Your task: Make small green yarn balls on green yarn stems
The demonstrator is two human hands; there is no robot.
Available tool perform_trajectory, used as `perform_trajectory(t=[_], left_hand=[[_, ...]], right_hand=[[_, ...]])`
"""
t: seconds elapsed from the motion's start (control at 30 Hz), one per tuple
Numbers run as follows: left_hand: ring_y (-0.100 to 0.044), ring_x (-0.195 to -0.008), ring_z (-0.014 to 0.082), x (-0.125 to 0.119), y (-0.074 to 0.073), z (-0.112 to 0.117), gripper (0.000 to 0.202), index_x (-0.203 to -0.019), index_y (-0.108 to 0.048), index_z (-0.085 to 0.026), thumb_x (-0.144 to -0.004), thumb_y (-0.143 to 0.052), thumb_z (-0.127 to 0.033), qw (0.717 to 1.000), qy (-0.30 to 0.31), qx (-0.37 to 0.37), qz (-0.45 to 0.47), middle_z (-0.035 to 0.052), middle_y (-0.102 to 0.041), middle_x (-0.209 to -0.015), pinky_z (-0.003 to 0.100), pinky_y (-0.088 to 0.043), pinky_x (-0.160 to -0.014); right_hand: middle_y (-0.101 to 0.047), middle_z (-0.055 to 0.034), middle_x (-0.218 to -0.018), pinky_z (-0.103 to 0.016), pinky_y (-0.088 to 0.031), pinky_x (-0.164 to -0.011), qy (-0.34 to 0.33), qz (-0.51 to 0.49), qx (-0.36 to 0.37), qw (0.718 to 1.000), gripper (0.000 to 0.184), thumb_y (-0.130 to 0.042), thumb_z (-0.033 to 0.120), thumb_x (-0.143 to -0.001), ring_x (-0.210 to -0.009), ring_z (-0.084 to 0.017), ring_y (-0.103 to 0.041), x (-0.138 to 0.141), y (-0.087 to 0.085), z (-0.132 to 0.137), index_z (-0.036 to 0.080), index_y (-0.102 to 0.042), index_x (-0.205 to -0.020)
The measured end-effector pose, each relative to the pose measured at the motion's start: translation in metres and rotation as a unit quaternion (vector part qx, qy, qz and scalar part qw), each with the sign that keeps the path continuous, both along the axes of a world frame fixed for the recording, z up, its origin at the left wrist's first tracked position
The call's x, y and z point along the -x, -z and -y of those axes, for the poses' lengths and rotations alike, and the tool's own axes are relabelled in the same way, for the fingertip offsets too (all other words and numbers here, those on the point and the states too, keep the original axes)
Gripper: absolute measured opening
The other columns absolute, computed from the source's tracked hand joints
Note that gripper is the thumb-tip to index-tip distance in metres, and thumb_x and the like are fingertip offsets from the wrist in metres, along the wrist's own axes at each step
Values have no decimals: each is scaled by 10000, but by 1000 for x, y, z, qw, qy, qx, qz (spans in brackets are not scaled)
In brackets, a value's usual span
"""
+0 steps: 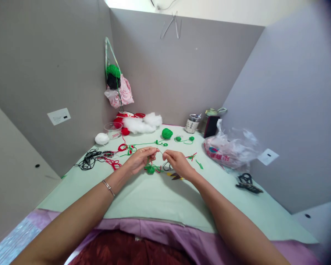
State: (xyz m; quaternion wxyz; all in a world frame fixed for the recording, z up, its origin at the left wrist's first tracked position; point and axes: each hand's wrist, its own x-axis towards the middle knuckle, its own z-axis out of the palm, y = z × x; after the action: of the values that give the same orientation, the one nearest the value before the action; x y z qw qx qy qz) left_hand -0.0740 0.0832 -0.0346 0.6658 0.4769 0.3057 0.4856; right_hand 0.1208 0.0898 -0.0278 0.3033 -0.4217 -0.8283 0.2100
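My left hand (142, 161) is raised over the middle of the table, its thumb and fingertips pinched together. Green yarn hangs below its fingers, near a small green crocheted ball (150, 169). Facing it at the same height, my right hand (179, 164) is closed, thumb against curled fingers. A thin, dark, needle-like thing (160, 151) spans the short gap between both sets of fingertips; its exact kind is too small to tell. Beneath my right hand lie yellow-and-dark scissors (175, 176), partly hidden. Green and red yarn scraps (191, 157) are to the right.
A green yarn ball (167, 133), white stuffing (139, 124) and a clear tub (113, 130) stand at the back. Tangled black cord (89, 159) lies left. On the right are a plastic bag (231, 149), a phone (211, 126) and a black claw clip (248, 184). Partitions surround the table.
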Motion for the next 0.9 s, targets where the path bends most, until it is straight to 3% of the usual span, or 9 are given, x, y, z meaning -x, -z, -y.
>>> perform_trajectory(t=[0.1, 0.2, 0.33, 0.47, 0.57, 0.73, 0.9], left_hand=[[-513, -681, 114, -2, 2, -1, 297, -866, -734, -143, -695, -759, -385, 1000, -22, 6, -10, 22, -588, -712, 246, -421, -669], [-539, -712, 134, -4, 7, -3, 275, -855, -744, -158, -720, -726, -396, 992, -53, -46, -101, 37, -646, -762, 268, -418, -703], [-565, -792, 164, -4, 11, -2, 207, -798, -736, -173, -793, -641, -357, 942, -92, -202, -250, 40, -661, -832, 287, -410, -763], [-558, -791, 162, -6, 13, 2, 178, -784, -717, -185, -825, -596, -308, 908, -68, -284, -299, 28, -628, -804, 284, -408, -758], [-543, -739, 149, -7, 14, 0, 122, -711, -681, -174, -758, -671, -286, 923, -84, -252, -280, 18, -608, -761, 273, -404, -714], [-443, -562, 100, -5, 15, -5, 271, -669, -585, -164, -646, -776, -355, 968, -68, -130, -202, -27, -536, -620, 244, -325, -558], [-499, -671, 106, -6, 10, -1, 226, -728, -582, -164, -704, -736, -328, 987, -38, -99, -122, -15, -577, -712, 238, -353, -631]], right_hand=[[-521, 17, -638, -223, -291, -596, -42, 76, -45, 995, 257, -406, 278, -948, -581, -112, -415, 11, 6, 10, 187, -561, -765], [-581, -11, -697, -224, -288, -600, -49, 110, -88, 989, 263, -393, 261, -963, -602, -118, -446, 15, 6, 15, 187, -563, -776], [-615, -15, -698, -221, -316, -610, -11, 77, -84, 993, 233, -422, 254, -955, -603, -123, -485, 7, -1, 10, 187, -594, -811], [-548, 13, -624, -220, -304, -598, 15, 51, -56, 997, 256, -430, 263, -942, -576, -120, -437, -1, -6, 4, 191, -598, -762], [-458, 34, -566, -225, -281, -581, 16, 49, -36, 998, 265, -430, 289, -936, -550, -119, -379, 0, -7, 4, 196, -585, -741], [-459, 34, -578, -228, -284, -590, 7, 32, -15, 999, 263, -420, 292, -932, -568, -119, -392, 3, -7, 7, 195, -573, -740], [-482, 33, -603, -220, -300, -600, -13, 14, 10, 1000, 268, -418, 289, -930, -589, -114, -416, 5, -5, 7, 185, -569, -736]])
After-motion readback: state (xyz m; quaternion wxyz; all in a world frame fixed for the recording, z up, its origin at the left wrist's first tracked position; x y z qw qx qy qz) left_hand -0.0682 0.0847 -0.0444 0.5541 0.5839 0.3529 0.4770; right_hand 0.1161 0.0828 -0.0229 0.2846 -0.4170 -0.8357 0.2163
